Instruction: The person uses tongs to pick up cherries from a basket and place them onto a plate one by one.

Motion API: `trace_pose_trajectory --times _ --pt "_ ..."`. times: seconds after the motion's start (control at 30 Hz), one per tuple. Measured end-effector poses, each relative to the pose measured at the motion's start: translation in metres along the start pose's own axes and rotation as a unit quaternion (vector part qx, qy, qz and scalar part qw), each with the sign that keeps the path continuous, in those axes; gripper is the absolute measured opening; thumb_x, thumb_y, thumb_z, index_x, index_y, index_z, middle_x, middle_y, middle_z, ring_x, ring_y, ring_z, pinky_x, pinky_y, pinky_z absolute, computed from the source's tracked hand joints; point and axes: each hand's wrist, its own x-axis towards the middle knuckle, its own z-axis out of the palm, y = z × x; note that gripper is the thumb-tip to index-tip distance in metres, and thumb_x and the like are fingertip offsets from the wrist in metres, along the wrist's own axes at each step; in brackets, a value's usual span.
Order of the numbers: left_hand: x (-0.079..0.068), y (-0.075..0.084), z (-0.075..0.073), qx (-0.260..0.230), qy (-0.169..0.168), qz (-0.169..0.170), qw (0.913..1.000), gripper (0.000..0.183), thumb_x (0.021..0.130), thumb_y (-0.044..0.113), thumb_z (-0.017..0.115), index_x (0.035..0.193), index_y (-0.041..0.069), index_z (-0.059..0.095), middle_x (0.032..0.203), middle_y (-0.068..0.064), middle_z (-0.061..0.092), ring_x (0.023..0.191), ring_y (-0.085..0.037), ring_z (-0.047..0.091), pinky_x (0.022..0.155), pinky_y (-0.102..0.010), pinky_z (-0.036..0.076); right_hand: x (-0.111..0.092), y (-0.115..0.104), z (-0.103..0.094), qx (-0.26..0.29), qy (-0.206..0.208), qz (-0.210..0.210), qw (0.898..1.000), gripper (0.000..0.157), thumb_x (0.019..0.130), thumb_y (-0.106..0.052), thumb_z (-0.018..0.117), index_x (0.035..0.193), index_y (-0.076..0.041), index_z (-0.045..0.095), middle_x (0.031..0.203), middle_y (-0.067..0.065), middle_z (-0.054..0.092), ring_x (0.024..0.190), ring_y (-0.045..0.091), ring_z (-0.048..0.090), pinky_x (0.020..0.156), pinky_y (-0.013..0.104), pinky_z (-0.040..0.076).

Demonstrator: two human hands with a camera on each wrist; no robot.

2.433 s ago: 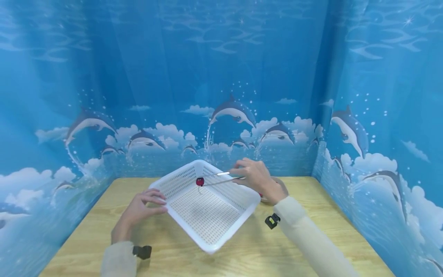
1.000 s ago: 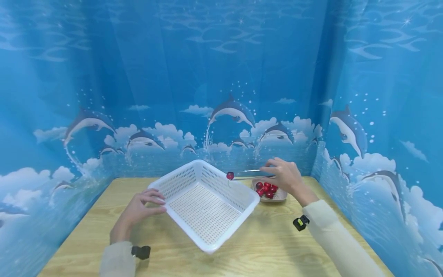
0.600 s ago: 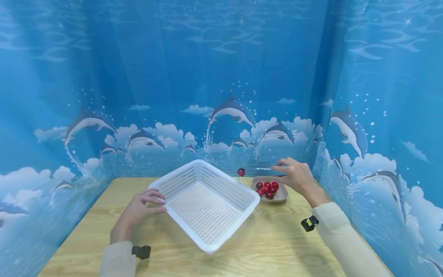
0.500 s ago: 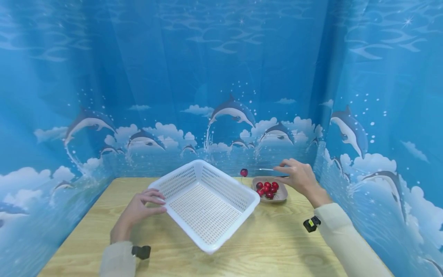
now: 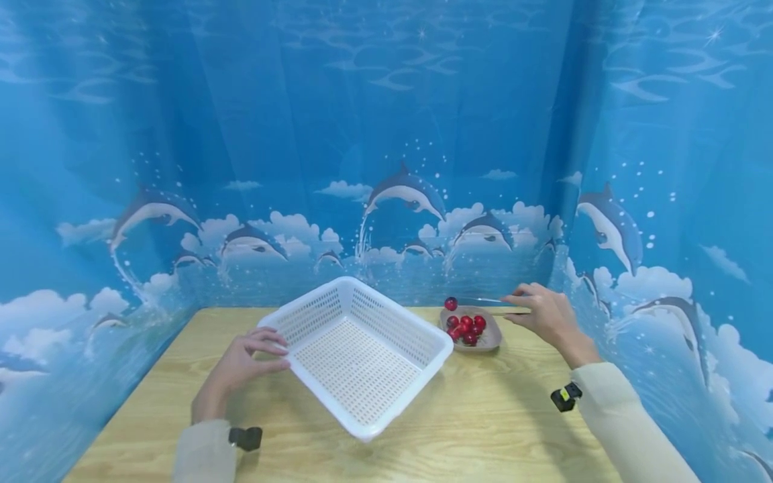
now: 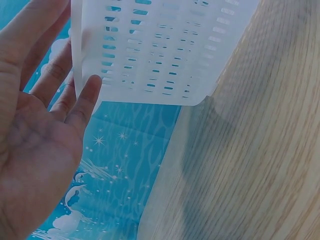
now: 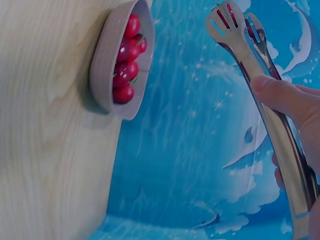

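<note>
My left hand (image 5: 241,365) pinches the left corner of a white perforated plastic basket (image 5: 368,429). In the left wrist view its fingers lie on both sides of the basket's rim (image 6: 77,55). My right hand (image 5: 549,318) grips metal food tongs (image 7: 272,127) with slotted ends. Between the tong tips a single red cherry (image 5: 450,304) is held, mostly covered by the slotted end in the right wrist view. The cherry is above the far left edge of a small beige dish (image 5: 494,341), where several more red cherries (image 7: 127,65) lie.
The wooden tabletop (image 5: 471,429) carries the basket in the middle and the dish just right of it. A blue curtain (image 5: 338,134) with dolphins closes off the back and both sides.
My right hand has moved right with the tongs and the cherry, from over the basket to over the dish, uncovering the dish. The left hand and basket have stayed put.
</note>
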Motion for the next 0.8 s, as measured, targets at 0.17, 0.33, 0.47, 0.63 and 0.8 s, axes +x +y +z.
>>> trace_pose_trajectory --times 0.17,0.33,0.47,0.63,0.8 --pt "0.001 -0.003 0.0 0.002 -0.002 -0.008 1.0 0.025 0.075 0.018 0.091 0.096 0.008 0.081 0.119 -0.015 0.074 0.123 -0.004 0.05 0.116 -0.07 0.033 -0.009 0.008 -0.003 -0.013 -0.023 0.01 1.0 0.033 0.068 -0.021 0.095 0.098 -0.018 0.083 0.086 0.003 0.073 0.061 0.014 0.058 0.042 0.019 0.035" --pt "0.002 -0.003 0.001 -0.004 -0.003 -0.02 0.9998 0.027 0.075 0.019 0.091 0.097 0.007 0.081 0.121 -0.015 0.074 0.122 0.0 0.048 0.117 -0.072 0.031 -0.017 0.015 -0.007 -0.019 -0.057 0.029 0.998 0.031 0.07 -0.022 0.094 0.098 -0.017 0.083 0.086 0.004 0.073 0.06 0.013 0.056 0.041 0.019 0.034" --pt "0.002 -0.002 0.001 -0.011 -0.002 -0.022 0.9997 0.028 0.075 0.018 0.091 0.097 0.005 0.081 0.121 -0.016 0.074 0.118 0.009 0.045 0.118 -0.071 0.031 -0.025 0.022 -0.007 -0.03 -0.087 0.043 0.995 0.031 0.071 -0.025 0.093 0.1 -0.018 0.083 0.088 0.004 0.073 0.06 0.011 0.054 0.041 0.019 0.031" --pt "0.001 0.0 0.0 -0.003 -0.001 -0.019 0.9998 0.026 0.076 0.018 0.091 0.097 0.006 0.081 0.12 -0.016 0.074 0.122 -0.002 0.05 0.117 -0.069 0.034 -0.034 0.031 -0.004 -0.05 -0.142 0.058 0.987 0.034 0.074 -0.028 0.092 0.105 -0.018 0.082 0.089 0.004 0.071 0.061 0.011 0.054 0.04 0.021 0.028" --pt "0.0 0.001 -0.001 0.001 -0.006 -0.015 0.9999 0.025 0.078 0.019 0.09 0.098 0.006 0.081 0.12 -0.014 0.074 0.125 -0.01 0.051 0.116 -0.067 0.038 -0.04 0.036 0.0 -0.058 -0.194 0.078 0.976 0.034 0.077 -0.03 0.09 0.108 -0.019 0.081 0.093 0.004 0.071 0.064 0.012 0.056 0.04 0.023 0.029"
